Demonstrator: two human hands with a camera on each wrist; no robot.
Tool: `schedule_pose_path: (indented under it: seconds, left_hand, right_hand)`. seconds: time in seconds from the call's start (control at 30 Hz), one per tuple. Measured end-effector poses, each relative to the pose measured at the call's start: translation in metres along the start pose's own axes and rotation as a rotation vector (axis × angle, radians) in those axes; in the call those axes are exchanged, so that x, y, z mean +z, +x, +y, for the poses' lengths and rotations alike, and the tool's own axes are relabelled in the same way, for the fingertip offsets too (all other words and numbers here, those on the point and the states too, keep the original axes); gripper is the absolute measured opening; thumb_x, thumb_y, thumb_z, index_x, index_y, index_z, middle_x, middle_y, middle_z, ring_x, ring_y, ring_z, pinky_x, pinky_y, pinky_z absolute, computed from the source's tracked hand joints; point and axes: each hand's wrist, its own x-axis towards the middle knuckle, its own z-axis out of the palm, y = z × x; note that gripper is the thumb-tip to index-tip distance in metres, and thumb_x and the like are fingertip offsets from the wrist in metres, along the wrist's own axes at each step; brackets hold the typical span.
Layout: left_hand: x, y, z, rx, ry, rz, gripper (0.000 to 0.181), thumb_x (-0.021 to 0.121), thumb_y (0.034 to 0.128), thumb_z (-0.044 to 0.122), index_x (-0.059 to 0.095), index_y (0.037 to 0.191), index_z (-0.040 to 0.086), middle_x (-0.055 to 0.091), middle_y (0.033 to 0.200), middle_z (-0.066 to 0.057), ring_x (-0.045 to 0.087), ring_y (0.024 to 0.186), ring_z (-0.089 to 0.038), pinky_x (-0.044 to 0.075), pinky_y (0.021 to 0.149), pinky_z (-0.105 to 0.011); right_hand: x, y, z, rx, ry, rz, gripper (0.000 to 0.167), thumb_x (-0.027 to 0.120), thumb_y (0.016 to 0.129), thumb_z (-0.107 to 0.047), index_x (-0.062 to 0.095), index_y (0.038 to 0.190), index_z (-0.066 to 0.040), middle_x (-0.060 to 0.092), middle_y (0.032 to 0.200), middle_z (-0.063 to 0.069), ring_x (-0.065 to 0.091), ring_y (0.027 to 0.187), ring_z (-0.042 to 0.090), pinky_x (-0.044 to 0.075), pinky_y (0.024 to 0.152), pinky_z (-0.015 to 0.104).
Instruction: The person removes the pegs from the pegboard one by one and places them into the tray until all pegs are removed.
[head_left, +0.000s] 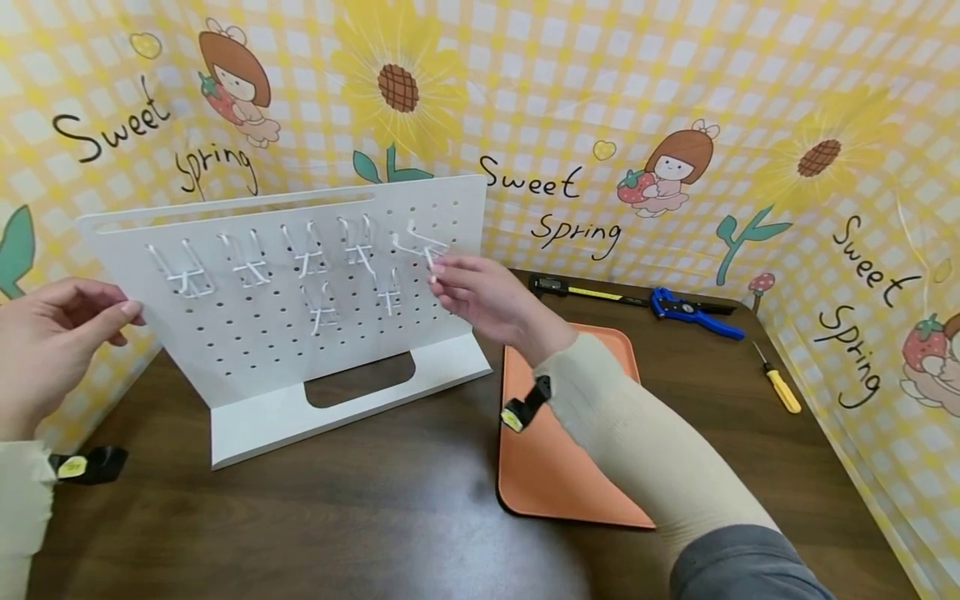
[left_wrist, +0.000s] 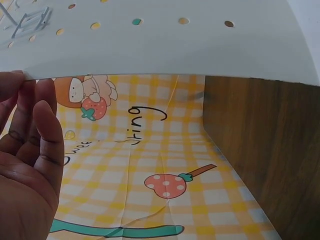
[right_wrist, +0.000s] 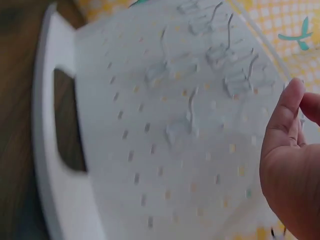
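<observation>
A white pegboard stands tilted on its base, with several white wire hooks fixed in its holes. My left hand pinches the board's left edge between thumb and fingers; the left wrist view shows that grip at the rim. Near the upper right of the board, my right hand pinches another white wire hook by its outer end. The hook's prongs point at the board; I cannot tell whether they sit in the holes. In the right wrist view, the fingertips largely hide this hook.
Right of the board lies an orange tray, partly under my right forearm. Behind it are a digital caliper and a blue-handled wire stripper. A yellow screwdriver lies at the table's right. Patterned cloth walls rise behind.
</observation>
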Motion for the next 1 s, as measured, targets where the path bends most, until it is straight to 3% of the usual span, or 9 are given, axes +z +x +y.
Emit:
schedule_pose_path:
  seconds: [0.1, 0.23, 0.47, 0.63, 0.77, 1.0]
  left_hand:
    - [0.001, 0.001, -0.001, 0.014, -0.014, 0.001, 0.021, 0.062, 0.1024, 0.003, 0.069, 0.091, 0.02, 0.065, 0.079, 0.026, 0.054, 0.065, 0.003, 0.043, 0.058, -0.006]
    - [0.001, 0.003, -0.002, 0.031, -0.045, 0.0, 0.023, 0.061, 0.1022, 0.0, 0.07, 0.092, 0.018, 0.065, 0.082, 0.023, 0.056, 0.069, 0.004, 0.044, 0.059, -0.006]
    - [0.003, 0.002, -0.004, 0.025, -0.083, -0.006, 0.032, 0.058, 0.1012, -0.007, 0.07, 0.093, 0.022, 0.065, 0.083, 0.02, 0.058, 0.071, 0.005, 0.045, 0.059, -0.006]
    - [0.005, 0.001, -0.001, 0.023, -0.087, 0.004, 0.029, 0.059, 0.1011, -0.005, 0.07, 0.091, 0.02, 0.066, 0.082, 0.02, 0.059, 0.07, 0.005, 0.045, 0.058, -0.006]
    - [0.005, -0.001, 0.002, 0.008, -0.054, 0.014, 0.03, 0.059, 0.1014, -0.004, 0.07, 0.09, 0.022, 0.065, 0.081, 0.023, 0.057, 0.069, 0.006, 0.044, 0.058, -0.006]
    - [0.005, -0.001, 0.004, 0.008, -0.051, 0.021, 0.034, 0.059, 0.1012, -0.005, 0.07, 0.089, 0.025, 0.065, 0.081, 0.023, 0.057, 0.069, 0.006, 0.044, 0.058, -0.006]
  right_hand:
    - [-0.028, -0.013, 0.003, -0.011, -0.089, 0.038, 0.025, 0.048, 0.108, 0.003, 0.051, 0.129, 0.014, 0.064, 0.089, 0.009, 0.063, 0.076, 0.012, 0.055, 0.068, 0.019]
    - [-0.073, -0.026, 0.008, -0.007, -0.195, 0.128, 0.015, 0.05, 0.107, 0.002, 0.056, 0.119, 0.007, 0.065, 0.092, 0.009, 0.066, 0.079, 0.013, 0.057, 0.072, 0.022]
    - [-0.138, -0.042, 0.02, 0.021, -0.358, 0.277, 0.026, 0.05, 0.109, -0.003, 0.05, 0.131, 0.009, 0.062, 0.106, 0.015, 0.064, 0.088, 0.015, 0.056, 0.076, 0.023]
    - [-0.163, -0.047, 0.031, 0.059, -0.439, 0.356, 0.035, 0.05, 0.109, -0.005, 0.047, 0.139, 0.013, 0.058, 0.123, 0.024, 0.064, 0.099, 0.02, 0.056, 0.086, 0.027]
    - [-0.178, -0.047, 0.042, 0.087, -0.463, 0.391, 0.037, 0.049, 0.109, -0.005, 0.046, 0.14, 0.015, 0.058, 0.127, 0.026, 0.064, 0.1, 0.019, 0.056, 0.093, 0.031]
    - [-0.194, -0.041, 0.058, 0.118, -0.454, 0.44, 0.033, 0.051, 0.108, -0.004, 0.05, 0.135, 0.014, 0.064, 0.106, 0.011, 0.064, 0.086, 0.011, 0.056, 0.075, 0.02]
